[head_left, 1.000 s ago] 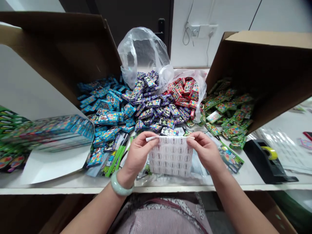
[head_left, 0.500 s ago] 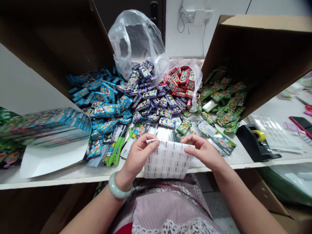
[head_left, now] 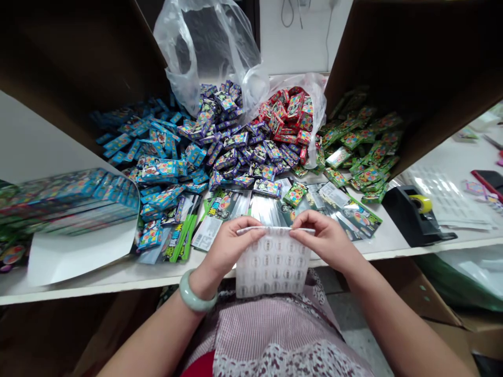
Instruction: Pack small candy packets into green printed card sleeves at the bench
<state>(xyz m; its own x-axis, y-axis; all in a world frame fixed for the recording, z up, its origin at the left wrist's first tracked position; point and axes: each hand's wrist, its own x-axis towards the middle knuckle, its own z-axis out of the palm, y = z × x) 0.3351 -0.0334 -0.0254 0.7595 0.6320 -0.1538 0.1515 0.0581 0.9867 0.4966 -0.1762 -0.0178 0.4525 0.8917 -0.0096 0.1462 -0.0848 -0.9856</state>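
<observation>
A white sheet of round stickers (head_left: 272, 262) hangs in front of me, over the table's front edge. My left hand (head_left: 228, 246) pinches its top left corner. My right hand (head_left: 324, 238) pinches the top edge on the right. Both hands are closed on the sheet, which is folded over along its top. Just beyond the hands lie flat printed packets (head_left: 236, 201) and clear sleeves (head_left: 267, 209) on the white table (head_left: 118, 275). A pale green bangle (head_left: 192, 297) sits on my left wrist.
Heaps of small packets lie behind: blue (head_left: 157, 157), purple (head_left: 236, 141), red (head_left: 288, 118) in a clear plastic bag (head_left: 212, 47), green (head_left: 361, 152) spilling from a tipped cardboard box (head_left: 424, 68). A black tape dispenser (head_left: 412, 214) stands right. A stack of blue packs (head_left: 74, 199) lies left.
The camera has tipped downward, so the table sits higher in view. The sheet and both hands have come back toward my body, off the table's edge. Both hands keep their hold.
</observation>
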